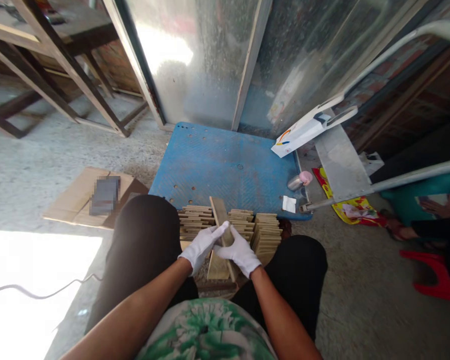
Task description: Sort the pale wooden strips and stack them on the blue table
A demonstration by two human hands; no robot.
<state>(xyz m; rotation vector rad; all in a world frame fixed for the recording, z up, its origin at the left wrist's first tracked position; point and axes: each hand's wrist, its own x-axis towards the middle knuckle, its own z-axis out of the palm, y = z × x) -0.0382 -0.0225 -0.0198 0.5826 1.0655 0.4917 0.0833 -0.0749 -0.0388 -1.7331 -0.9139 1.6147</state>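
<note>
1. The left hand (200,248) and the right hand (237,252), both in white fabric gloves, are closing together on one flat wooden strip (219,235) — fingers clamped round its middle, fingertips of the two hands touching.
2. The strip is tilting away from the person, its far end rising over the rows behind it, its near end hanging between the knees.
3. Rows of stacked wooden strips (232,225) are lying just beyond the hands, packed edge to edge along the near edge of a blue platform (225,162).
4. The platform is showing a ribbed, worn surface with round holes; most of it is lying bare behind the stacks, giving open room up to the metal sheets (195,55) standing at its far edge.
5. At its right edge a small metal canister with a pink cap (300,181) is lying beside a scrap of white paper (289,204).
6. A flattened cardboard sheet (78,197) is resting on the rough concrete floor (33,165) to the left — well apart from the hands.
7. At the far right, another person's hand (437,206) is showing beside a red plastic stool (440,275).
</note>
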